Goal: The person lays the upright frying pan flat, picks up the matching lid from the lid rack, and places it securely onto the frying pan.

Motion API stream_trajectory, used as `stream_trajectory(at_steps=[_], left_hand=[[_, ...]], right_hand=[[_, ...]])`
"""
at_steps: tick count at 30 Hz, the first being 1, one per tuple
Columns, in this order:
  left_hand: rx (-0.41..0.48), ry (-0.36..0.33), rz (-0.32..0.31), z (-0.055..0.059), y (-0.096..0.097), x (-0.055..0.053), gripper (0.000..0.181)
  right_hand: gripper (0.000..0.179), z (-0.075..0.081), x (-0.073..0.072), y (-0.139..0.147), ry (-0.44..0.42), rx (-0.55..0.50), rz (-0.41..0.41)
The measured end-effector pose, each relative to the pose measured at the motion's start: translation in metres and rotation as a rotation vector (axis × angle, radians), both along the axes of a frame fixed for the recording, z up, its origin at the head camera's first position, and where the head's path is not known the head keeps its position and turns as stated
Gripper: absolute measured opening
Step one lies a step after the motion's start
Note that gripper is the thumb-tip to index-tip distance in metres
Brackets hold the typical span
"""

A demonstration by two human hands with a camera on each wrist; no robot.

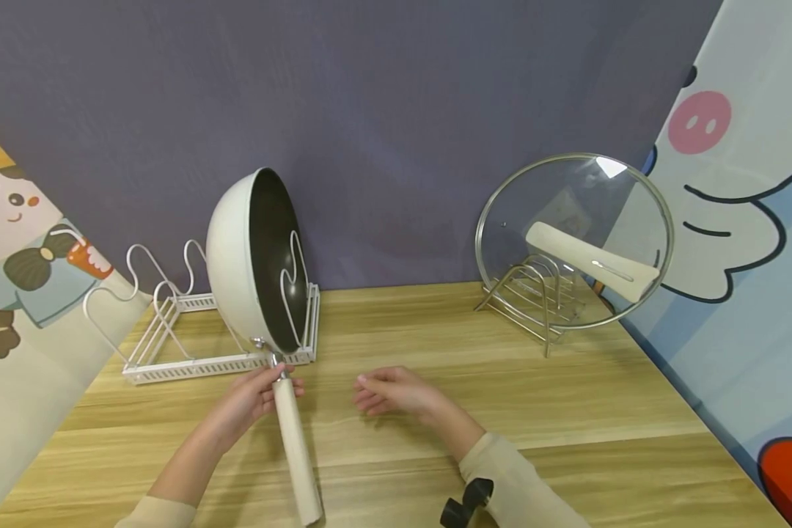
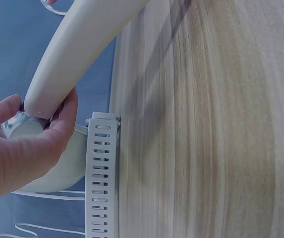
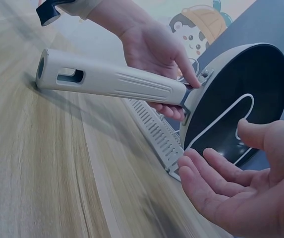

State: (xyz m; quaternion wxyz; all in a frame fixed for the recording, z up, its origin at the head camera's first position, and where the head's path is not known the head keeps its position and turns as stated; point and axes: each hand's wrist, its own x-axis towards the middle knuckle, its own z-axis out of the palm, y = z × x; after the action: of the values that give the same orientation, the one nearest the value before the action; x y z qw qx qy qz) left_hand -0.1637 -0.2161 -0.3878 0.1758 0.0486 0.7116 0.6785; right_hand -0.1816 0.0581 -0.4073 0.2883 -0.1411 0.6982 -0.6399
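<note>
A white wok [image 1: 229,257] with a dark inside stands on its side in the white wire rack [image 1: 198,369], its opening turned right. Its long cream handle [image 1: 297,451] points toward me, over the table. My left hand [image 1: 246,402] grips the handle at its metal neck, thumb on one side and fingers round the other, as the right wrist view also shows. To the right of the handle, my right hand [image 1: 399,392] is held in the air with fingers loosely bent and nothing in it. In the right wrist view that hand [image 3: 251,183] is palm up, near the wok's opening.
At the back right, a glass lid [image 1: 574,198] with a cream handle leans in a small metal wire stand [image 1: 534,293]. The wood-grain table [image 1: 383,469] meets a dark wall behind, with cartoon-printed panels at both sides. Empty wire loops rise at the rack's left.
</note>
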Motion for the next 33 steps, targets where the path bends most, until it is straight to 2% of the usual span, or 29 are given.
stream_trajectory(at_steps=[10,17,25,33], left_hand=[[0.038,-0.018,-0.025,-0.001,-0.003,-0.002,0.039],[0.028,-0.029,-0.026,0.001,-0.003,-0.006,0.041],[0.021,-0.055,0.000,0.005,-0.002,-0.010,0.050],[0.040,-0.063,0.002,0.004,-0.003,-0.012,0.045]], right_hand=[[0.043,0.000,0.002,-0.009,-0.020,-0.010,0.006],[0.043,-0.001,0.002,-0.013,-0.037,-0.012,0.009],[0.046,-0.001,0.001,-0.017,-0.033,-0.026,0.037],[0.046,0.000,0.002,-0.020,-0.040,-0.036,0.048]])
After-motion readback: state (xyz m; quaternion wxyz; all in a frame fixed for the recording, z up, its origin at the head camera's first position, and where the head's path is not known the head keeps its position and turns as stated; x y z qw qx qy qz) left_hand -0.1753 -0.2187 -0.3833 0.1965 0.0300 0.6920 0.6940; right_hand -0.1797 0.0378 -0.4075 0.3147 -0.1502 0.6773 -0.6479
